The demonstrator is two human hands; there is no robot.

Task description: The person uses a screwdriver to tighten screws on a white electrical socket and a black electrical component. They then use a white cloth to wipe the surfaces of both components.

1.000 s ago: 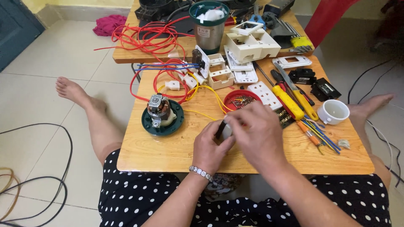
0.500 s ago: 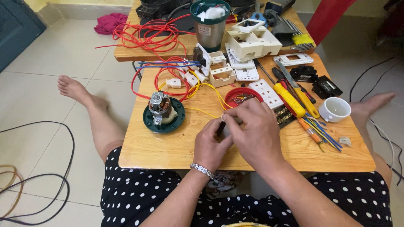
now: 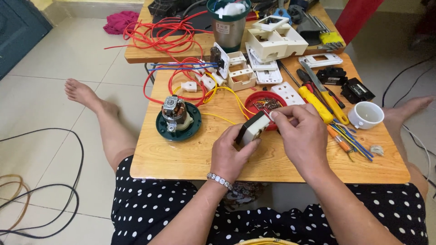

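My left hand (image 3: 233,154) grips a small cream and dark electrical switch module (image 3: 254,127) just above the low wooden table (image 3: 181,159). My right hand (image 3: 300,136) pinches the module's upper right edge with thumb and fingertips; whatever sits between those fingers is hidden. A beaded bracelet circles my left wrist. Directly behind the hands lies a red dish (image 3: 265,100) of small metal parts. Yellow wires (image 3: 229,97) curve from the dish toward the white sockets further back.
A small motor on a green base (image 3: 177,119) stands left. Screwdrivers with yellow handles (image 3: 324,102), a white cup (image 3: 366,114), loose coloured wires (image 3: 354,143), white socket plates (image 3: 277,41), red wire coils (image 3: 165,34) and a metal cup (image 3: 228,25) crowd the back and right. Cables lie on the floor (image 3: 68,181).
Both hands stayed together over the table's front middle. The module has turned slightly so its cream face shows more, and my right fingers shifted onto its upper edge.
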